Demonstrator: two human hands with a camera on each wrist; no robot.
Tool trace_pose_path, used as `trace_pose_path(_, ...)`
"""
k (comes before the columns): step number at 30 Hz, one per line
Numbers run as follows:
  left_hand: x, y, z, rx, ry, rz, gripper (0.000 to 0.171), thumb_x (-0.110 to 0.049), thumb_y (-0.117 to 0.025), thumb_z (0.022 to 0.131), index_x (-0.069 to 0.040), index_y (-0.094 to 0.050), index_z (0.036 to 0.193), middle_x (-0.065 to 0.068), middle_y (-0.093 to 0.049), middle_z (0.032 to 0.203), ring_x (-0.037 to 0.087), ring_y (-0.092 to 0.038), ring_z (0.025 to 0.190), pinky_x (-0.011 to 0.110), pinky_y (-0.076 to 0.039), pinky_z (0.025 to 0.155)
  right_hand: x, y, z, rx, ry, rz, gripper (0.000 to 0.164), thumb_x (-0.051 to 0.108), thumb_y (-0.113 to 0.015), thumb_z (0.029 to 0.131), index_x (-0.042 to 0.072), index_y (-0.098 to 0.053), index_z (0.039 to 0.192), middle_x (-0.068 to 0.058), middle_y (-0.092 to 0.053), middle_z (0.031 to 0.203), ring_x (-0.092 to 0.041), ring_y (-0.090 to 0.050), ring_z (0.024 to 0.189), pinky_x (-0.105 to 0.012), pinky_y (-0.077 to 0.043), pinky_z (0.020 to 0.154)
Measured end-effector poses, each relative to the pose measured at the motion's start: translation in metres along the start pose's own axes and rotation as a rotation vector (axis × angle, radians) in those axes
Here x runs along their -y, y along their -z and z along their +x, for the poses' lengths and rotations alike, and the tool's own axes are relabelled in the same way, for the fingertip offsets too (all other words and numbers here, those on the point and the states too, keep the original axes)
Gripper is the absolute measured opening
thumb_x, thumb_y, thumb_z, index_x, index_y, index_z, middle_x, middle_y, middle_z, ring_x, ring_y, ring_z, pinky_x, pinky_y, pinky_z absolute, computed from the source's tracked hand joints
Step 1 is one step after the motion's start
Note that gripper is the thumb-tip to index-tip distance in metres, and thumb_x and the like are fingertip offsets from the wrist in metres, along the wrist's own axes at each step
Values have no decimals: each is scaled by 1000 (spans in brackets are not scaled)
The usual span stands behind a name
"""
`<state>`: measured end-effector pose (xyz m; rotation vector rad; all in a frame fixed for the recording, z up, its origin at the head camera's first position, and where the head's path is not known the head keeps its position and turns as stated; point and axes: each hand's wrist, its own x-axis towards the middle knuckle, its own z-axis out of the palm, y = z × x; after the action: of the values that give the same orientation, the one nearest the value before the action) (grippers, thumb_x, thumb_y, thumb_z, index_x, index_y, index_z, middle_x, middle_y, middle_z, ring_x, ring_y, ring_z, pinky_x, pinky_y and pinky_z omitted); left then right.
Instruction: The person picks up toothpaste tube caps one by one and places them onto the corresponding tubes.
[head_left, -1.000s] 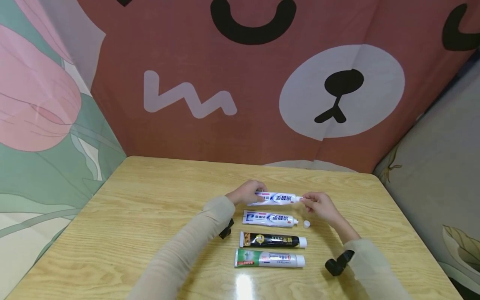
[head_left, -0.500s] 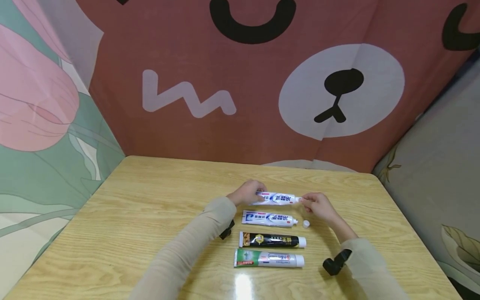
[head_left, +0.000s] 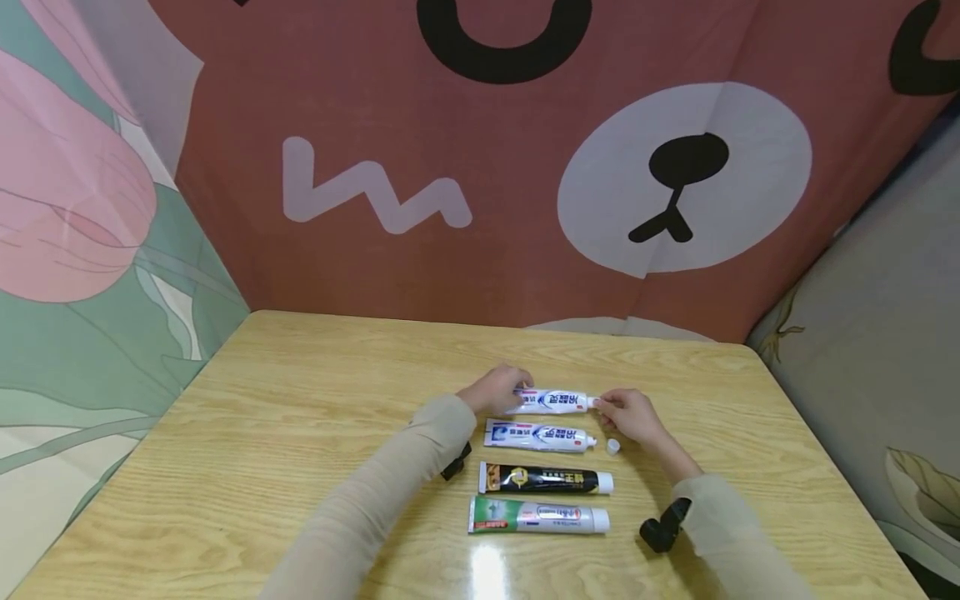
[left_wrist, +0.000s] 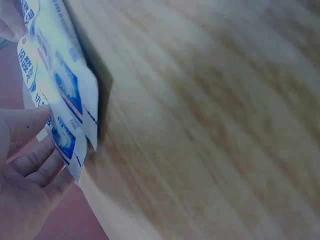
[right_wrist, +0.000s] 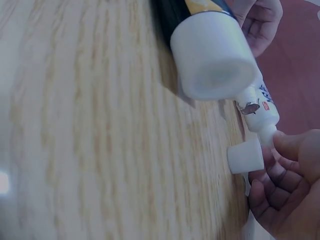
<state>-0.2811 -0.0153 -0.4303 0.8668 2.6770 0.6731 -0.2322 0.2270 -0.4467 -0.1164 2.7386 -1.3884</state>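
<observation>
The farthest of the toothpaste tubes, a white and blue one (head_left: 555, 402), lies crosswise between both hands. My left hand (head_left: 498, 388) grips its flat tail end, thumb on the printed face and fingers beneath in the left wrist view. With thumb and fingers, my right hand (right_wrist: 295, 185) pinches the small white tip at its other end. Just nearer rests a matching white and blue toothpaste tube (head_left: 536, 436), its nozzle (right_wrist: 248, 104) uncapped and silvery at the mouth. A loose white cap (right_wrist: 245, 157) stands on the table beside that nozzle, close to my right fingers.
Nearer to me, a black toothpaste tube (head_left: 543, 479) and a green and silver toothpaste tube (head_left: 540, 516) lie parallel, white caps on. All are on a wooden table (head_left: 300, 400), with a bear-print cloth (head_left: 375, 283) hanging behind its far edge.
Both hands and the held toothpaste tube have come slightly nearer to me, closer to the second tube. The grip looks the same, and the other tubes stay put.
</observation>
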Motion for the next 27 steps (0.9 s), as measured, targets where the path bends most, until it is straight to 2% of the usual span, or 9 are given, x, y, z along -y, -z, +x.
trace_pose_path(6,0,0,-3,-16,-26,16,34,-7,-53,90,-5,-53,124,8,-58,117,20,-53,108,30,-43,90,2,4,-4,-10,1,-43,22,7,-52,90,-11,-60,101,-12,-63,75,-17,-58,62,-28,-48,54)
trace_pose_path(10,-1,2,-10,-27,-55,31,33,-9,-55,89,-4,-56,121,7,-58,116,19,-54,106,29,-43,90,3,11,-12,2,29,-35,25,8,-54,90,-11,-58,105,-14,-63,78,-19,-57,65,-28,-47,54)
trace_pose_path(19,-8,1,-22,-44,-144,67,31,-15,-58,88,-5,-59,118,6,-60,113,17,-55,104,28,-42,91,3,22,-24,58,116,-66,25,11,-58,88,-9,-60,103,-9,-60,67,-14,-51,58,-24,-40,49)
trace_pose_path(24,-17,-1,-25,-12,-181,55,33,-16,-59,88,-4,-58,118,8,-61,110,16,-57,99,24,-45,85,2,24,-33,99,124,-102,26,15,-61,87,-7,-61,103,-5,-59,65,-15,-50,56,-25,-39,48)
trace_pose_path(27,-19,-3,-26,27,-155,55,34,-21,-61,88,-6,-58,119,5,-62,105,14,-57,95,22,-45,82,1,23,-38,138,142,-122,29,19,-63,86,-5,-62,102,-5,-60,64,-17,-52,54,-26,-39,46)
